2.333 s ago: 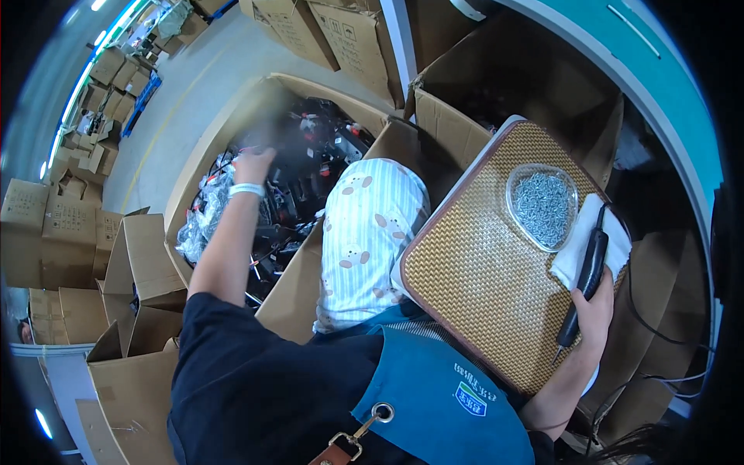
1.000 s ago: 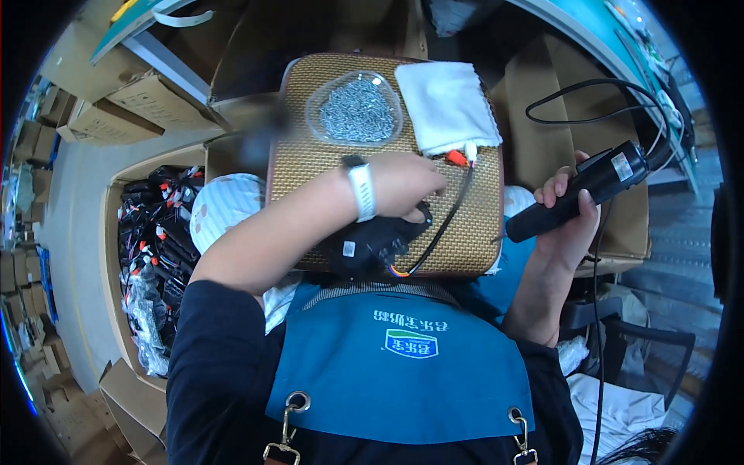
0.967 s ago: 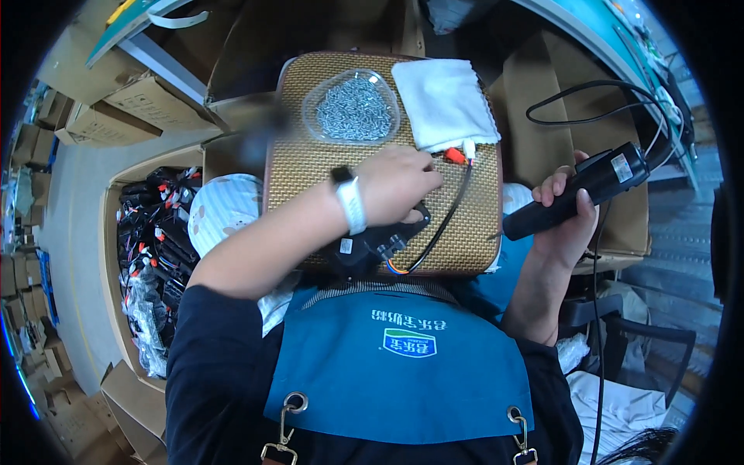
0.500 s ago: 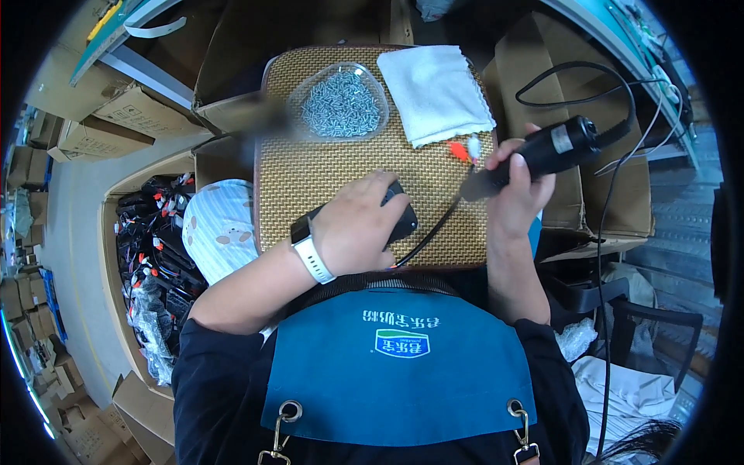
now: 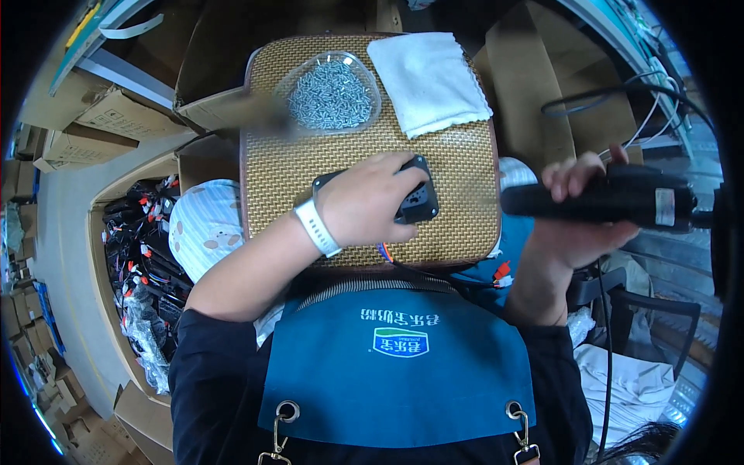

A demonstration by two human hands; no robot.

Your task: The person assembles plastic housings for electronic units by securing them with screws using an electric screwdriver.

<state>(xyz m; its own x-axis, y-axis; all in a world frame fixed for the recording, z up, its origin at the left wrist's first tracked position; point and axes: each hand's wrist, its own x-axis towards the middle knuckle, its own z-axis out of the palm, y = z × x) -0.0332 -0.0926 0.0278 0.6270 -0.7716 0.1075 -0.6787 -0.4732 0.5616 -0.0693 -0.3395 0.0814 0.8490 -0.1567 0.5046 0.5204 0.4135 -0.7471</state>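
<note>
Your left hand [image 5: 364,200]: gripping one black box [image 5: 421,204]
Your right hand [image 5: 575,242]: holding one screwdriver [image 5: 620,203]
Tabletop [image 5: 291,167]: one screw tub [image 5: 377,101], one cloth [image 5: 430,81]

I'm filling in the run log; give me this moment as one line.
left hand: holding black wired device on woven mat | right hand: holding black electric screwdriver | mat: screws in clear tub, white cloth
</note>
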